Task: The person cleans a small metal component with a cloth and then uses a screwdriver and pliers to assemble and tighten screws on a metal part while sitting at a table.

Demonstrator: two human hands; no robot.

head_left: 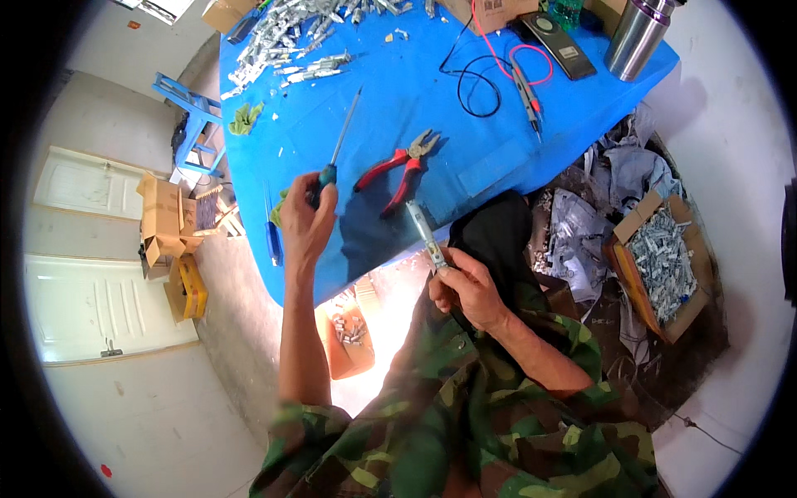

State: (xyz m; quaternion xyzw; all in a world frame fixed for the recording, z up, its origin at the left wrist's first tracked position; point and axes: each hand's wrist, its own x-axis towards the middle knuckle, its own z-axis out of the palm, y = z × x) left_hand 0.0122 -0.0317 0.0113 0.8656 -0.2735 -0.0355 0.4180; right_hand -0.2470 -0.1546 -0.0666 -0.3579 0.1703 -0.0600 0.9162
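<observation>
My left hand (309, 217) is closed round the dark green handle of a screwdriver (343, 133), its long thin shaft pointing away over the blue table cover. In my right hand (471, 286), a slim silver-white part (423, 230) with a narrow tube-like end is pinched between thumb and fingers, tilted toward the table. Between the hands, a pair of pliers (404, 170) with red handles lies on the cover, jaws slightly apart. A second screwdriver (273, 236) with a blue handle rests at the table's left edge, beside my left hand.
Many silver parts (290, 41) are heaped at the far left of the blue-covered table (465, 141). Test probes (525, 93), a phone (558, 46) and a steel flask (638, 40) are far right. Boxes of parts stand below: one (344, 353) left, one (618, 270) right.
</observation>
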